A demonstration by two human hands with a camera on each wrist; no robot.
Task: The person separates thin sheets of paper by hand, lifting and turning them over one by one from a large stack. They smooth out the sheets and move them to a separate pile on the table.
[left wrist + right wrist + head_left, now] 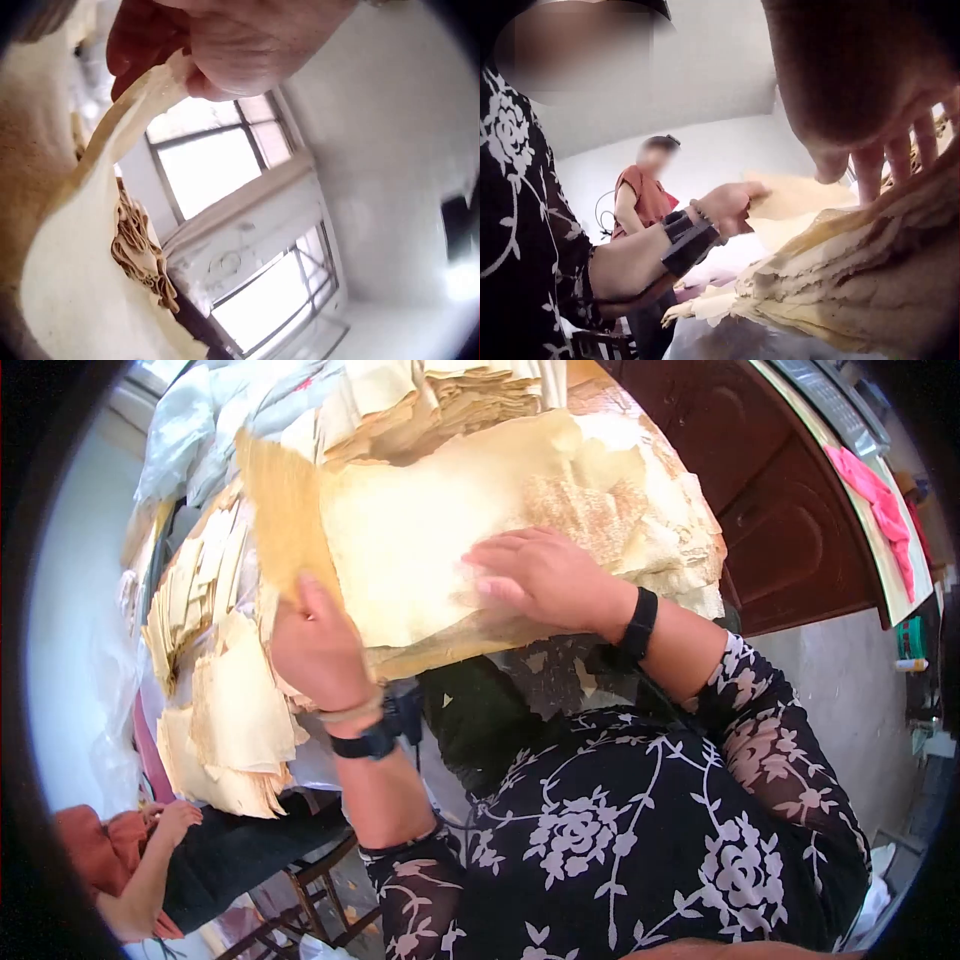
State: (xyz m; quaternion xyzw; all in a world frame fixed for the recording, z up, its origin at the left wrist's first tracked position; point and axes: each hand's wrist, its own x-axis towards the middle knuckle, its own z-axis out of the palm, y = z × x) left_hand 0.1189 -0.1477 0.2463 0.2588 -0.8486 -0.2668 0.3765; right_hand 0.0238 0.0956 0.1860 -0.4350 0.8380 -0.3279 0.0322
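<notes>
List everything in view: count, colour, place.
Thin flat sheet: one, tan, raised at left
Broad flat sheet: one, cream, centre
Ragged sheet stack: one, cream, underneath
Folded bundles: several, cream, left
Carved wooden panel: one, red-brown, right
Thin cloth: one, pink, far right
Crumpled plastic: count unclear, whitish, upper left
Framed windows: two, bright white, background
Person in top: one, rust-red, lower left
Wrist straps: two, black, on wrists
Left hand: one, bare, pinching tan sheet
Right hand: one, bare, over cream sheet

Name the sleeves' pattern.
Pale flowers on black sleeves, clearest in the head view.
</notes>
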